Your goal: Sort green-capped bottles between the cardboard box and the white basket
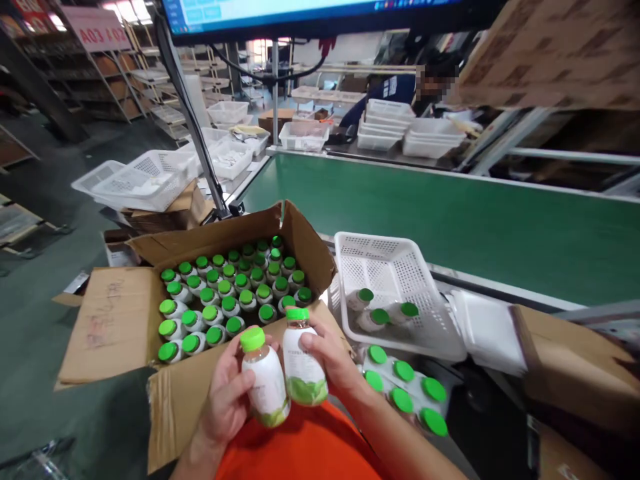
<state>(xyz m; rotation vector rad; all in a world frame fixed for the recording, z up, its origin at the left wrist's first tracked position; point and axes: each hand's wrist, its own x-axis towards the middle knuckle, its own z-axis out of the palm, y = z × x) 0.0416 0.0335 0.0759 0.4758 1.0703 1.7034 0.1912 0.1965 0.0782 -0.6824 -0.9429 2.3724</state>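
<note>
My left hand (225,393) is wrapped round a bottle (265,383) with a bright green cap and a white label with green at its base. A second bottle (304,363) of the same kind is gripped in my right hand (333,347), its printed label facing me. Both are held side by side and slightly tilted, in front of my orange clothing. Just beyond them stands an open cardboard box (107,313) with rows of such green-capped bottles (230,303). To its right, a white perforated basket (425,287) holds three upright or leaning bottles (379,320).
Several more green-capped bottles (403,400) stand right of my forearm. Behind the basket runs a green conveyor belt (400,200). A monitor (310,20) hangs overhead on a metal post. White baskets (150,177) are stacked at left; a person (390,90) is across the belt.
</note>
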